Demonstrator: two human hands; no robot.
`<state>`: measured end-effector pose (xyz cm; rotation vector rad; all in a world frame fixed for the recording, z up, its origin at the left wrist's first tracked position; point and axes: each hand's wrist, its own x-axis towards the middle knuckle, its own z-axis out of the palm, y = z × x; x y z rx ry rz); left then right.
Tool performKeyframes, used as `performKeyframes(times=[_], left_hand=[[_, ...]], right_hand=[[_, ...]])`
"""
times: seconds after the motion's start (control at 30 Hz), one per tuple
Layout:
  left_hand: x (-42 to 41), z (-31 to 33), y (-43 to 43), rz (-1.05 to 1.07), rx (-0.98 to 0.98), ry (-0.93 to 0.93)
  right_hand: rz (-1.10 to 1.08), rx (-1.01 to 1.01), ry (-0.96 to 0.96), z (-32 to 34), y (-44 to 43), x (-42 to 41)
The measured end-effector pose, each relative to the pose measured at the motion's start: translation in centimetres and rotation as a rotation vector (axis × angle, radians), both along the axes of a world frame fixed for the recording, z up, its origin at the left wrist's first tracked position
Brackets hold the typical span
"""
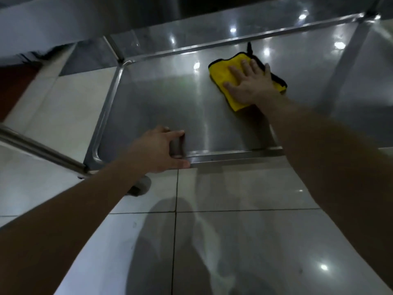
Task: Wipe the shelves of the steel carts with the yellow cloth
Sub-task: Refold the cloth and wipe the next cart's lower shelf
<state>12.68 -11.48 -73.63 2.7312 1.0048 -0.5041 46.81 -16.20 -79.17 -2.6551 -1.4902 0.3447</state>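
Observation:
A yellow cloth (221, 72) with a black edge lies flat on the low steel cart shelf (161, 99), toward its far right. My right hand (249, 81) presses on the cloth with spread, straight fingers. My left hand (161, 151) grips the shelf's near rim (234, 155), fingers curled over the edge and thumb along the outside.
A second steel shelf (365, 67) adjoins on the right behind an upright post (344, 60). A cart leg tube (38, 150) runs at the left, with a caster wheel (139, 186) beneath. Glossy floor tiles (234, 241) fill the foreground.

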Motion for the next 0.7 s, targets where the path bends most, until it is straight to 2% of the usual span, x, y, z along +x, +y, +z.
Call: performKeyframes(times=[0.17,0.3,0.53,0.63,0.7], left_hand=[[0.1,0.2,-0.2,0.021,-0.017,0.007],[-0.1,0.4,-0.6,0.011,-0.027,-0.004],[0.0,0.6,-0.9,-0.008,-0.053,-0.099],[0.0,0.8,-0.9,-0.038,-0.099,-0.092],[0.0,1.1,-1.1,-0.054,-0.088,-0.072]], right_hand=[[0.129,0.004,0.008,0.1,3.1,-4.1],[0.232,0.013,0.005,-0.3,2.2,-8.0],[0.342,0.033,0.013,-0.4,-6.8,-13.3],[0.378,0.034,0.046,0.1,-10.9,-14.4],[0.442,0.029,-0.008,0.6,-13.3,-14.0]])
